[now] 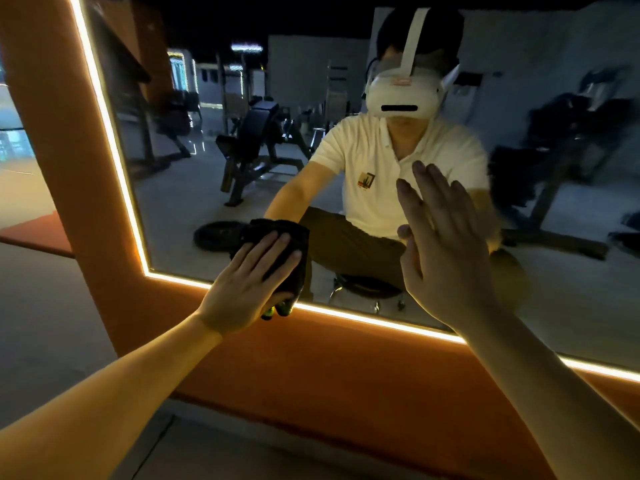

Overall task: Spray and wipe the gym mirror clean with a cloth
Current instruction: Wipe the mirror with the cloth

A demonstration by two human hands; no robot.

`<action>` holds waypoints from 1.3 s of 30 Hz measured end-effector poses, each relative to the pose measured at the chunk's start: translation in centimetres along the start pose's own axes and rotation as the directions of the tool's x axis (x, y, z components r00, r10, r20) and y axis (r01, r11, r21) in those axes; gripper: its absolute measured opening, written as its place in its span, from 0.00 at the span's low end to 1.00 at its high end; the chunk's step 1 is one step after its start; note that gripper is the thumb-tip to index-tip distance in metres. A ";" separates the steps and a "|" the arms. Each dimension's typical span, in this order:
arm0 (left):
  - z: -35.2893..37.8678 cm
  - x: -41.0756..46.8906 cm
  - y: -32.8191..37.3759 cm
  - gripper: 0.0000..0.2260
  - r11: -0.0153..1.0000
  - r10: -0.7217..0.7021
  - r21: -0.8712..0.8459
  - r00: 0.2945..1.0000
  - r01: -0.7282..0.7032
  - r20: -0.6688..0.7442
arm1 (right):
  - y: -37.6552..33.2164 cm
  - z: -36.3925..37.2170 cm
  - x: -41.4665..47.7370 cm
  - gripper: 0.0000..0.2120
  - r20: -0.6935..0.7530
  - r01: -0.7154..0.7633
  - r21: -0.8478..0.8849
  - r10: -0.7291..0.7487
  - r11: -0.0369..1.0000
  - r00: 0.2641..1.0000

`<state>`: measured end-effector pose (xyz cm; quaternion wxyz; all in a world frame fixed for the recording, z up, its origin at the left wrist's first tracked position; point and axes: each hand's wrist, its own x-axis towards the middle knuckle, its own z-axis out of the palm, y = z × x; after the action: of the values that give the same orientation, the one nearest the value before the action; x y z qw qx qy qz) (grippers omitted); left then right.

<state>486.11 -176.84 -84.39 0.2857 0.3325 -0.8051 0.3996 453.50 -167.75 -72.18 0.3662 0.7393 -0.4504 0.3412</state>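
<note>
The gym mirror (194, 188) fills the wall ahead, framed in orange with a glowing light strip along its left and lower edges. A dark cloth (291, 244) lies flat against the glass near the mirror's lower left corner. My left hand (249, 285) presses it to the glass with straight, spread fingers. My right hand (443, 244) is raised to the right of it, palm toward the mirror, fingers straight and holding nothing. I cannot tell whether it touches the glass. No spray bottle is in sight.
The orange frame (311, 368) runs below the mirror to a grey floor (45, 323). The glass reflects a seated person, a stool, weight benches and gym machines. A small dark green object (277, 310) shows below the cloth at the light strip.
</note>
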 end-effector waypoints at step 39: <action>-1.4 15.4 15.8 0.34 0.998 0.064 -0.008 0.998 -0.064 -0.027 | 14.0 -7.7 -6.1 0.29 -0.168 -0.340 -0.111 0.319 0.934 0.933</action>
<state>464.84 -173.15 -79.71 0.2848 0.3001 -0.8132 0.4093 437.15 -163.25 -70.12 0.3860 0.5988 -0.5626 0.4194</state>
